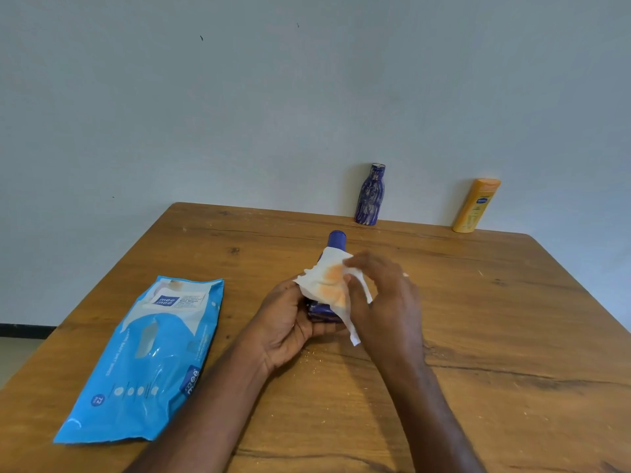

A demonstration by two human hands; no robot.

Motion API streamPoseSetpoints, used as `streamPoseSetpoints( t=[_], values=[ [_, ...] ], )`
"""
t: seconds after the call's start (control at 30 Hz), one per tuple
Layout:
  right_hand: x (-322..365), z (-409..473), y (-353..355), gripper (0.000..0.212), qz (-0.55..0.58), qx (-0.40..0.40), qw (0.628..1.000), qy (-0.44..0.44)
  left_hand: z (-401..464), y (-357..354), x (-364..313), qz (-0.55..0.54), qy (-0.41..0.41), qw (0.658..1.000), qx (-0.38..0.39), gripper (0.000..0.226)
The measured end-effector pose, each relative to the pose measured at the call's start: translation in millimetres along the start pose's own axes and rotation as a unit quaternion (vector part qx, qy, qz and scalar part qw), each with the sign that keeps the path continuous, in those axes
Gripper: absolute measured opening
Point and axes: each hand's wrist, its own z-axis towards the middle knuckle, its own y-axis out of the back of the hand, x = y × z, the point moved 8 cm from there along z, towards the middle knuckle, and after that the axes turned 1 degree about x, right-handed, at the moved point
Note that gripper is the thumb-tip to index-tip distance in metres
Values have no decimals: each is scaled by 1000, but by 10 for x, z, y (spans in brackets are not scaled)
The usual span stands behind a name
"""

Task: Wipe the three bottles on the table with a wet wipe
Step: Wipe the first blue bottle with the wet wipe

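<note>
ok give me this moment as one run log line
left hand grips blue bottle | right hand presses wet wipe on it | patterned bottle, yellow bottle stand at wall

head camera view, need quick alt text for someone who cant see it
A left hand holds a blue bottle while the right hand rubs it with an orange-stained wet wipe. A wipes pack lies left; two bottles stand by the wall.

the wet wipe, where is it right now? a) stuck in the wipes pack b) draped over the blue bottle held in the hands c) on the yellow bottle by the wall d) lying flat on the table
b: the wet wipe, stained orange, is draped over the blue bottle that the left hand grips, while the right hand pinches the wipe against it.
</note>
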Motion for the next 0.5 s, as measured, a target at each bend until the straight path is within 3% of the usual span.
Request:
streamPoseSetpoints(
  t=[0.13, 0.33, 0.5],
  values=[
    [76, -91, -269, 33, -53, 110, 992, 33, -17, -12, -68, -11, -24, 1000, 16, 32],
    [-12, 41, -251, 44, 3, 55, 998, 11, -10, -73, -7, 60, -44, 997, 15, 29],
    [51, -73, -352, 42, -22, 116, 992, 50, -28, -10, -132, -14, -63, 998, -2, 32]
  ],
)
